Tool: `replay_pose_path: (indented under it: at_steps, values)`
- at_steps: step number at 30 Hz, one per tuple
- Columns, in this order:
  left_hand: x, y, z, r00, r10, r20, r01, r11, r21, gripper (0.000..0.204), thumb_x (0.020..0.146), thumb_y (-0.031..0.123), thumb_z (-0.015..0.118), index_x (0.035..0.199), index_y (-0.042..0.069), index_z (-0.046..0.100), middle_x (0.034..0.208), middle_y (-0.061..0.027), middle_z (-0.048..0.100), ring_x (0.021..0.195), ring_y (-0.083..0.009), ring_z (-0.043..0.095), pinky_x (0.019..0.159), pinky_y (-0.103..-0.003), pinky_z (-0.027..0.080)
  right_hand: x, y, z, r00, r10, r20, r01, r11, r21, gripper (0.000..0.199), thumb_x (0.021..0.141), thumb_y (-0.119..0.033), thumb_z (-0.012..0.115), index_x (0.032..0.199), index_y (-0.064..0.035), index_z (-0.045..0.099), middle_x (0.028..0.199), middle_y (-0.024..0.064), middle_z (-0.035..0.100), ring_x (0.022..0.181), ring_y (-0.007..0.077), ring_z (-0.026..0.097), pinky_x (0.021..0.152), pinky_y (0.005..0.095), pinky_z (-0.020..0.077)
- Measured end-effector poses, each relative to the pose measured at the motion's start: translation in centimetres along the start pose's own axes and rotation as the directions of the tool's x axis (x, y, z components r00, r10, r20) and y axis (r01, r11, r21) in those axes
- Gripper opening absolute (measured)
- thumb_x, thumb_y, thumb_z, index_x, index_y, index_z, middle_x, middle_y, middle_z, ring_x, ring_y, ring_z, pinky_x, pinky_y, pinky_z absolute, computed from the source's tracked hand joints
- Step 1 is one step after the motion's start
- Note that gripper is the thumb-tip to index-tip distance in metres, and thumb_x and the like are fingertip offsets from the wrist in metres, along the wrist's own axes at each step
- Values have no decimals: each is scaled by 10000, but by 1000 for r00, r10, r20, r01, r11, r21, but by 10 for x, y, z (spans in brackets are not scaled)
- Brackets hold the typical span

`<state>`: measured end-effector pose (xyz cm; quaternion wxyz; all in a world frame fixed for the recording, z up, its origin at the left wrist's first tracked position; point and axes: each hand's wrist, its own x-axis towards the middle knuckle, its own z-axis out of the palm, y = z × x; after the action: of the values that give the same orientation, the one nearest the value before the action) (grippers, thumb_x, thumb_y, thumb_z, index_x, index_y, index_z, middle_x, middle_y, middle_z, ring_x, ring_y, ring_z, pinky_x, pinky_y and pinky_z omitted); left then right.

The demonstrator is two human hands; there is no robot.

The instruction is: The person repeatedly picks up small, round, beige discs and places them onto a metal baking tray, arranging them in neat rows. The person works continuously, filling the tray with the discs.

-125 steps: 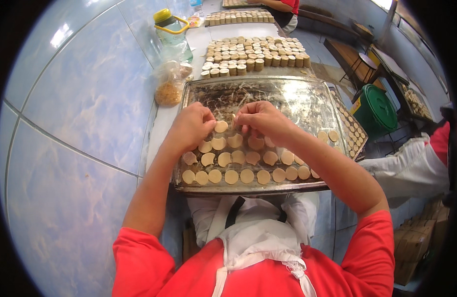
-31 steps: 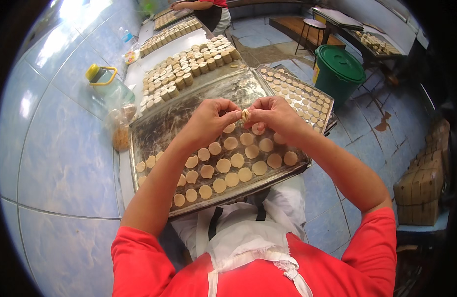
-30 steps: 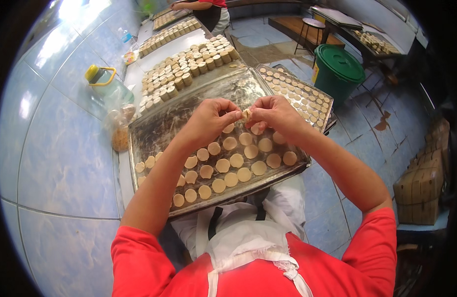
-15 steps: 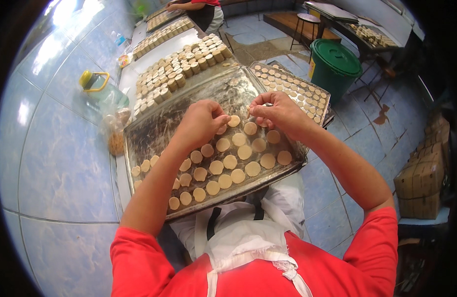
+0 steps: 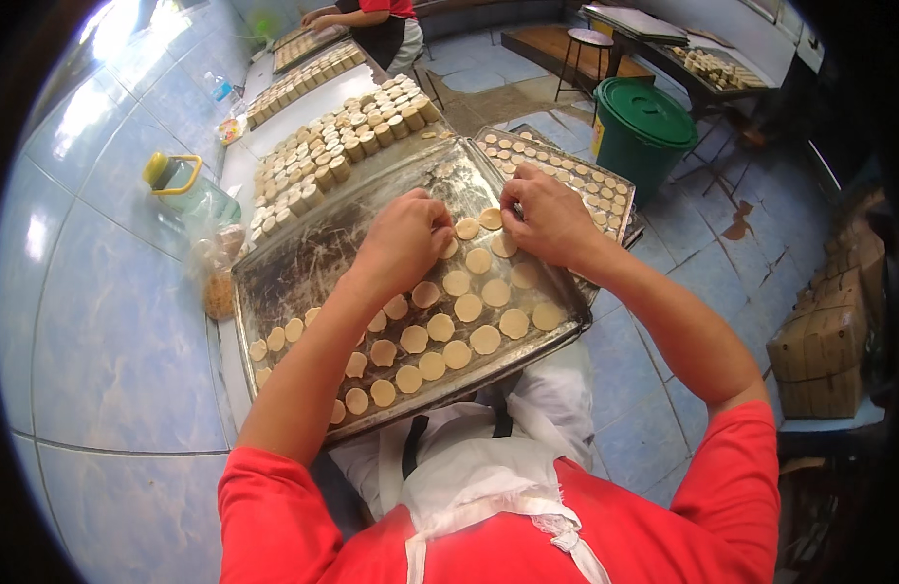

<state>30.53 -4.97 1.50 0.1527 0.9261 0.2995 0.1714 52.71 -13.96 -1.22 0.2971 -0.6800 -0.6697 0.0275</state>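
**K:** Where the hands sit first — status?

**R:** Both over the metal baking tray (image 5: 303, 263), far half of it. Left hand (image 5: 403, 238) is curled, fingertips down on the row of dough discs (image 5: 456, 321). Right hand (image 5: 547, 216) is just beside it, fingers bent, tips at the tray's far right edge. Hands close together, not touching. Whether either one pinches a disc — cannot tell, the fingertips hide it.

**K:** Discs?

**R:** Round, pale tan, flat on the tray in rows. Near half is filled, far left part is bare and smeared. One disc (image 5: 491, 218) lies between the two hands, another (image 5: 467, 229) just beside the left fingertips.

**K:** Tray position?

**R:** Tilted in the view, near edge just above the person's white apron (image 5: 469, 477). Red sleeves at the bottom edge.

**K:** Beyond that?

**R:** Second tray (image 5: 566, 180) of smaller discs sits under the right hand's side, partly covered by the first. Left of the main tray: a clear bag (image 5: 216, 277) with brownish contents, then a clear jug with a yellow handle (image 5: 182, 185) against the blue tiled wall. Further out, a block of small stacked round pieces (image 5: 337, 146) on the counter. Green lidded bin (image 5: 644, 127) on the floor to the right. At the far end another person in red works at more trays (image 5: 303, 41).
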Motion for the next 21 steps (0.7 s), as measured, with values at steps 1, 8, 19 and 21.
replay_pose_path:
  at_steps: [1, 8, 19, 21]
  values:
    - [-2, -2, -1, 1000, -1, 13, 1, 1000, -9, 187, 952, 177, 739, 1031, 11, 773, 1068, -162, 698, 1021, -346, 685, 939, -435, 531, 0, 0, 0, 1000, -10, 0, 10, 1000, -13, 180, 903, -191, 660, 906, -36, 752, 1066, 156, 673, 1018, 377, 691, 892, 474, 555]
    - [-40, -58, -60, 978, -163, -133, 144, 980, -139, 245, 988, 227, 720, 1076, 3, 767, 1063, -142, 731, 991, -271, 704, 907, -402, 546, 6, -14, -18, 996, -91, -18, 89, 991, -103, 171, 904, -180, 679, 979, -42, 746, 1082, 152, 682, 1036, 368, 692, 889, 473, 556]
    - [-291, -216, -65, 501, -783, -369, 581, 620, -527, 216, 1012, 170, 692, 1116, -16, 733, 976, -44, 733, 925, -149, 634, 901, -330, 520, 131, -81, 19, 958, -237, 161, 229, 971, 68, 366, 921, -216, 742, 1227, -27, 677, 1191, 169, 730, 1143, 298, 702, 989, 430, 551]
    - [-311, -212, -34, 424, -756, -499, 537, 654, -533, 175, 1011, 133, 681, 1115, -3, 720, 919, -40, 699, 907, -147, 620, 876, -315, 512, 168, -92, 54, 952, -261, 159, 262, 965, 11, 448, 916, -228, 761, 1291, -21, 633, 1160, 175, 756, 1095, 270, 731, 964, 409, 571]
